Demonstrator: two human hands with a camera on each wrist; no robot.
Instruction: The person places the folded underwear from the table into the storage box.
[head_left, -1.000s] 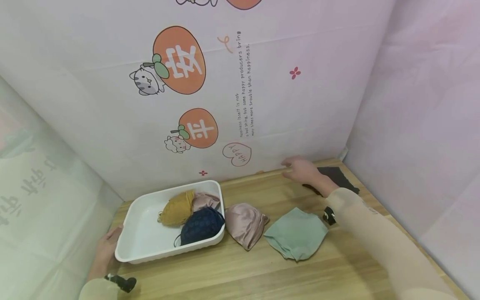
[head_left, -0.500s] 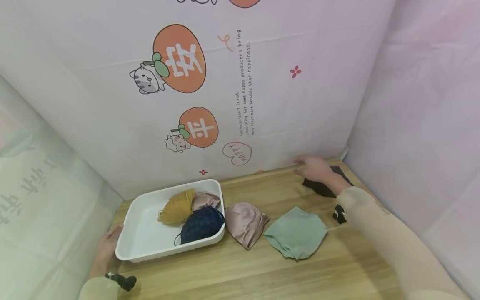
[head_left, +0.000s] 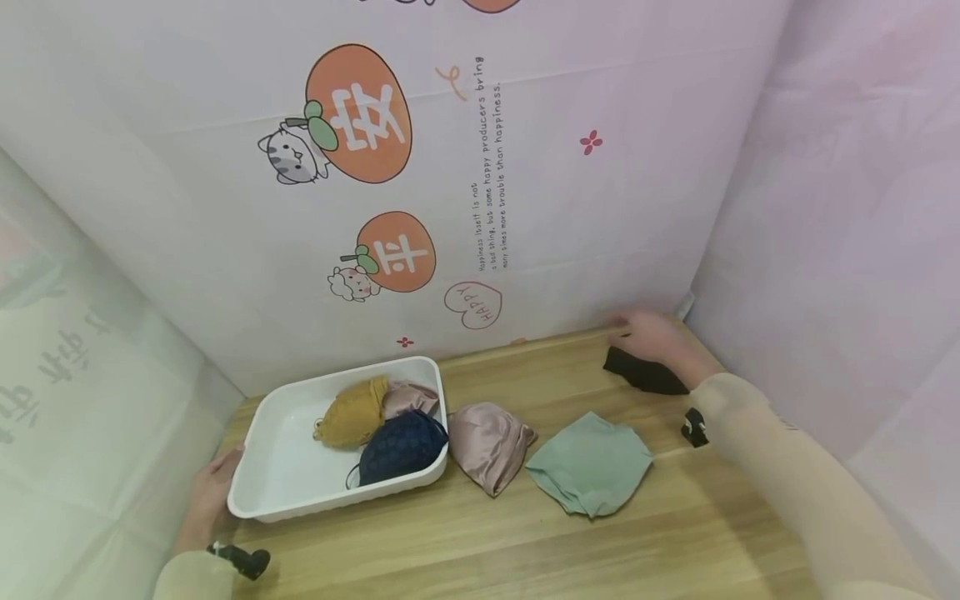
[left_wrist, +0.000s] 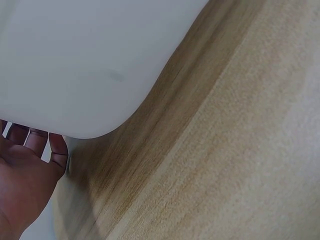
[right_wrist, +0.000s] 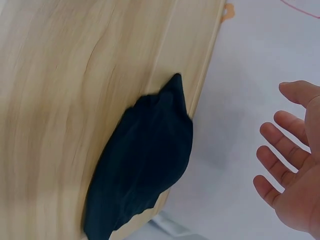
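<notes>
My left hand (head_left: 206, 500) grips the left end of a white plastic tray (head_left: 281, 510), its fingers (left_wrist: 37, 142) going behind the tray's edge in the left wrist view. Inside the tray's right half lie a folded mustard bra (head_left: 352, 414), a navy bra (head_left: 401, 447) with a thin strap showing, and a pink satin piece (head_left: 408, 398). My right hand (head_left: 652, 335), fingers spread and holding nothing, hovers at the back right over a flat black cloth garment (right_wrist: 142, 155). In the head view the hand and forearm cover part of that garment.
Right of the tray, a folded pink satin bra (head_left: 489, 446) lies against its wall. Beside it is a flat mint-green garment (head_left: 591, 465). All stand on a wooden table (head_left: 465, 550), with printed white fabric walls (head_left: 540, 208) close behind and at both sides.
My right hand has moved to the right along the table's back edge, over the black garment. My left hand and the tray have stayed in place.
</notes>
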